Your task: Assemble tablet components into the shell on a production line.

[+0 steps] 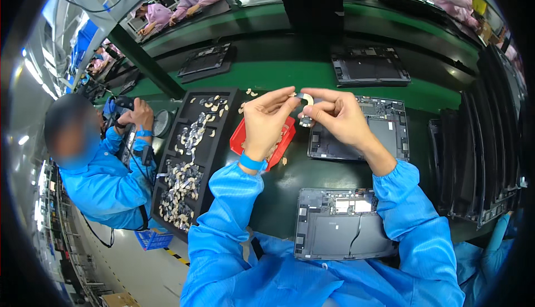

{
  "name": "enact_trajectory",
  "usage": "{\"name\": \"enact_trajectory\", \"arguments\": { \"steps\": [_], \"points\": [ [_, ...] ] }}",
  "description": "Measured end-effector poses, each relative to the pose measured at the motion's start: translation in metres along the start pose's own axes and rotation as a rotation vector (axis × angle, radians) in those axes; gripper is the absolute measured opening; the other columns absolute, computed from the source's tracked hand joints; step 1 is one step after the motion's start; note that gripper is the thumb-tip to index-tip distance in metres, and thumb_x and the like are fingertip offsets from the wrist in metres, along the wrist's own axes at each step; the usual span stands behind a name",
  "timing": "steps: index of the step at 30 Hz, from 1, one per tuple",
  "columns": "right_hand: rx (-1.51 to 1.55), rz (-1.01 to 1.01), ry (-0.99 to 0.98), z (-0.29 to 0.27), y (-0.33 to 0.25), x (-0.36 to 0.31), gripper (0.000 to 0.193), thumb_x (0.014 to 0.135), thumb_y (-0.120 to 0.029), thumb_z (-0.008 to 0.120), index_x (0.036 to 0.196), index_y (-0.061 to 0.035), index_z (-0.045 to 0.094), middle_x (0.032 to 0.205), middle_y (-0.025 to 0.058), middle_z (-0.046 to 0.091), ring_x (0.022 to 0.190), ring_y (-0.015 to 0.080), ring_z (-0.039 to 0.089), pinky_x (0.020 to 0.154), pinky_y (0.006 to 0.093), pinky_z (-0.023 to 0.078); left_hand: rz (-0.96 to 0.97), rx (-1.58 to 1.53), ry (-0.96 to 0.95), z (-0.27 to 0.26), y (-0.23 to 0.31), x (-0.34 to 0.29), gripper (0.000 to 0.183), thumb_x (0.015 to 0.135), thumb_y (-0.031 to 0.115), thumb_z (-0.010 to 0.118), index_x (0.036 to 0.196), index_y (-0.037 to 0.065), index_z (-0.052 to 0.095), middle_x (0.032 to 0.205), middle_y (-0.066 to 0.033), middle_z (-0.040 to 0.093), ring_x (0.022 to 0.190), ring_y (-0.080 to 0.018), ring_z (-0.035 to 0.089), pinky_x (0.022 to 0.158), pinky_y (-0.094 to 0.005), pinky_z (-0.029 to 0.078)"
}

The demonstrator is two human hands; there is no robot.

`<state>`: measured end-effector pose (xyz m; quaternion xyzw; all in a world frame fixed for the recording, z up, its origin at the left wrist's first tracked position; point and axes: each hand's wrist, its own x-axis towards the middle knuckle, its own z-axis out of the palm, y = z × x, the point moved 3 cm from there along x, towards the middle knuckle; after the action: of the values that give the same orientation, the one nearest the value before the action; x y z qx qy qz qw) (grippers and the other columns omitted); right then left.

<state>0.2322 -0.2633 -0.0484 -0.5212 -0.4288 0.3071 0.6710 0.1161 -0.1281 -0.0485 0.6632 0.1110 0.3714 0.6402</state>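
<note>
**Over the green bench, a curved cream piece (308, 101) at two sets of fingertips**

In the middle of the scene, raised above the green bench (278, 187), the small piece bends like a hook, pale and smooth along its arc, with a dark, silvery part at its near end. The right hand (344, 118) grasps it between thumb and fingers. The left hand (266, 124) has its thumb and fingertips drawn together at the far-left end, beside a greyish-blue bit; whether they grip the piece itself, I cannot tell.

Below the left hand and partly hidden by it stands a red tray (238, 141), with small cream pieces inside; a few more lie on the bench just beside it. Farther left, a long black tray (215, 153) is divided into compartments. Its near end holds a dense heap of cream pieces mixed with dark, silvery parts; its far end holds only scattered ones.

To the right of the red tray, an opened device chassis (384, 134) lies flat, with a second chassis (329, 239) nearer the person.
</note>
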Motion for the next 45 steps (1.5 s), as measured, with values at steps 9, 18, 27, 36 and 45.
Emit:
{"name": "enact_trajectory", "arguments": {
  "steps": [9,18,27,36,45],
  "points": [
    [-0.063,-0.040,0.013,0.008,0.005,0.002,0.032,0.097,-0.003,0.063,0.128,-0.0038,0.070,0.091,0.0029,0.073,0.070,0.0042,0.060,0.061,0.0231,0.052,0.049,0.142,0.008,-0.012,-0.001,-0.012,0.035,0.091,-0.001,0.074,0.125,-0.006,0.068,0.109,-0.0153,0.074,0.097,-0.0148,0.070,0.086,-0.0259,0.057],
    [-0.108,-0.046,0.056,0.020,0.005,-0.008,0.034,0.097,-0.004,0.063,0.131,-0.0032,0.068,0.080,-0.0001,0.069,0.066,0.0029,0.056,0.059,0.0225,0.048,0.091,0.026,0.132,-0.008,0.001,-0.017,0.032,0.088,-0.004,0.075,0.120,-0.006,0.070,0.105,-0.0170,0.075,0.092,-0.0168,0.073,0.083,-0.0268,0.059],
    [-0.169,-0.051,0.061,0.021,0.014,-0.010,0.031,0.097,-0.005,0.066,0.128,-0.0013,0.069,0.085,0.0027,0.073,0.066,0.0045,0.060,0.060,0.0215,0.050,0.032,0.145,0.037,-0.014,-0.006,-0.020,0.022,0.090,0.002,0.075,0.112,-0.002,0.075,0.102,-0.0134,0.078,0.091,-0.0133,0.072,0.079,-0.0247,0.057],
    [-0.318,0.008,0.032,0.016,0.025,-0.006,0.029,0.098,-0.007,0.065,0.126,-0.0016,0.070,0.098,0.0032,0.076,0.072,0.0030,0.059,0.064,0.0210,0.049,0.445,0.562,0.030,-0.021,-0.006,-0.015,0.013,0.097,0.005,0.068,0.106,-0.004,0.072,0.086,-0.0090,0.076,0.069,-0.0120,0.069,0.060,-0.0256,0.052],
    [-0.185,-0.087,0.096,0.017,0.023,-0.006,0.029,0.102,-0.011,0.062,0.127,0.0010,0.069,0.098,0.0074,0.076,0.087,0.0060,0.065,0.072,0.0216,0.051,0.389,0.512,0.058,-0.037,0.014,-0.014,0.012,0.092,0.003,0.071,0.099,-0.005,0.074,0.086,-0.0127,0.077,0.079,-0.0186,0.076,0.070,-0.0273,0.059]
  ]
}}
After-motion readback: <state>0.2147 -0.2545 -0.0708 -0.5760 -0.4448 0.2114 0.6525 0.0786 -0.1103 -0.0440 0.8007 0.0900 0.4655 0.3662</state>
